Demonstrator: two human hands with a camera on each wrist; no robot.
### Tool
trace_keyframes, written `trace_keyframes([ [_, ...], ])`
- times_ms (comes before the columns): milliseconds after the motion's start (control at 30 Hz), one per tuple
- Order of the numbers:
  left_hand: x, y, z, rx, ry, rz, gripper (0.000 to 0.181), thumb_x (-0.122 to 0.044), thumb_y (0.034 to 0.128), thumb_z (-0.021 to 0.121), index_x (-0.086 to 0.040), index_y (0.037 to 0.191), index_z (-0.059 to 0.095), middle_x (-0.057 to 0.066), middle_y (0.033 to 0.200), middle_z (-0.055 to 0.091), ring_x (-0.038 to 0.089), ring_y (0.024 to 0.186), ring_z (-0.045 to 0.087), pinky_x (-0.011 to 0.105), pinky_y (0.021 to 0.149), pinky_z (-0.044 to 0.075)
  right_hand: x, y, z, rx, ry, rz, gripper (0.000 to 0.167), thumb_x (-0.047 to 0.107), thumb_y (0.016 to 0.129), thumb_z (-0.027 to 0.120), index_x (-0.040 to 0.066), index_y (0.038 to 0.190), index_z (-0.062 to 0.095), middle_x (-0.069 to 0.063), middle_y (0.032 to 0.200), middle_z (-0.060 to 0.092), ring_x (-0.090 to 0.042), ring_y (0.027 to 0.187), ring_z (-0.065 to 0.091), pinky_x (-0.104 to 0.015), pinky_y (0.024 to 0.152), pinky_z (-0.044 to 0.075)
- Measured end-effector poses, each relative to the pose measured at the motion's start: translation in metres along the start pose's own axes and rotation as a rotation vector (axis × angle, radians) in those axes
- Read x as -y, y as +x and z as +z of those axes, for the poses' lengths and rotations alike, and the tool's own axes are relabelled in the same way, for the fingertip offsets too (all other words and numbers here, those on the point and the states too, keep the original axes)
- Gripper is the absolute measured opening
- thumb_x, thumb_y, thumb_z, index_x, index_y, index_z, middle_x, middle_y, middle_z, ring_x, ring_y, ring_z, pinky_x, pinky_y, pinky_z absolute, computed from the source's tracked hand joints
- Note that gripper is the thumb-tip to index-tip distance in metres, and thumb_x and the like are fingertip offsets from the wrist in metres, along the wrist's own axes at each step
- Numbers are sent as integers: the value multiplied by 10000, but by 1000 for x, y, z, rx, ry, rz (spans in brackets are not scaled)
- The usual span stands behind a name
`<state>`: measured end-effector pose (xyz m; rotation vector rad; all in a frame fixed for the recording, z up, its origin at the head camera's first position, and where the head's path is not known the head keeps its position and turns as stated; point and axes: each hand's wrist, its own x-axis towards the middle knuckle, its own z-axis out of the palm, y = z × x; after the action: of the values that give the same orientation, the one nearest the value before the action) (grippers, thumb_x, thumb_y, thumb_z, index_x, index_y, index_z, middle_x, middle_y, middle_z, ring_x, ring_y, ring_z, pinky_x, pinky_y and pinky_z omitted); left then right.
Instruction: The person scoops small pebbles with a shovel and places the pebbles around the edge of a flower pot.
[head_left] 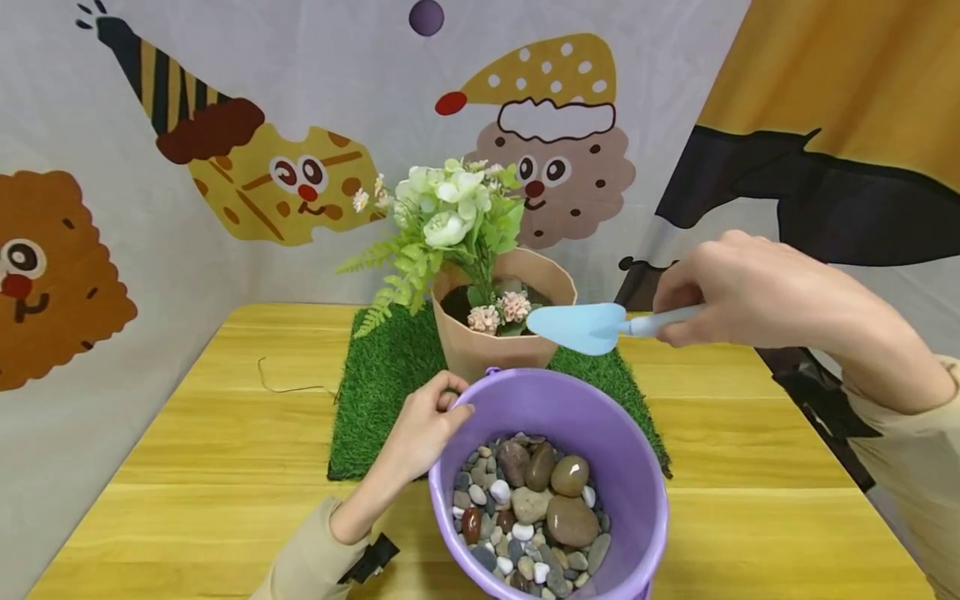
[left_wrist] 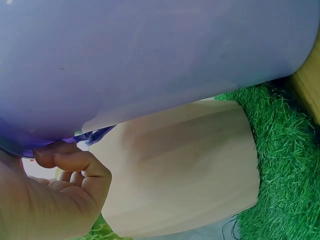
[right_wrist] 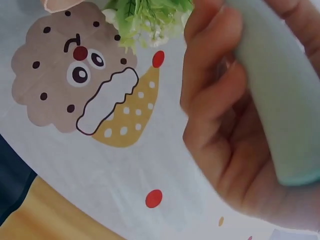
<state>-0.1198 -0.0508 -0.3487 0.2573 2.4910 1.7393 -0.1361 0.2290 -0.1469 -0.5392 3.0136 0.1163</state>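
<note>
My right hand [head_left: 757, 292] grips the handle of a light blue trowel [head_left: 581, 327], its blade tilted at the right rim of a peach flowerpot [head_left: 480, 354]. In the right wrist view the fingers [right_wrist: 215, 90] curl round the pale handle [right_wrist: 285, 100]. My left hand [head_left: 423, 429] pinches the rim of a purple bucket [head_left: 622, 450]; in the left wrist view the hand [left_wrist: 65, 195] holds the bucket's edge [left_wrist: 150, 60] beside the pot [left_wrist: 185, 165]. Pebbles and larger stones [head_left: 572, 521] lie in the bucket. White-green flowers [head_left: 450, 200] and small pink ones [head_left: 483, 319] stand in the pot.
Green artificial turf [head_left: 382, 383] lies under the pot on a yellow wooden table [head_left: 225, 433]. A thin dark wire [head_left: 296, 389] lies left of the turf. Behind hangs a cloth [head_left: 315, 50] with cartoon prints.
</note>
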Motion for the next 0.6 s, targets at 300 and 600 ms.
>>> trace_keyframes([
  [300,0,0,1,-7,6,11,150,-66,841,583,-61,990,602,-18,611,468,101,509,383,215,465,356,6,-8,14,100,-41,-100,142,274,702,781,289,797,676,115,629,561,-77,516,456,-252,478,365],
  [600,1,1,1,-13,4,9,150,-71,841,582,-57,990,601,-15,609,469,117,515,399,224,474,380,23,-6,26,114,-174,-200,197,203,644,759,306,627,593,103,582,488,-96,507,413,-255,453,303],
])
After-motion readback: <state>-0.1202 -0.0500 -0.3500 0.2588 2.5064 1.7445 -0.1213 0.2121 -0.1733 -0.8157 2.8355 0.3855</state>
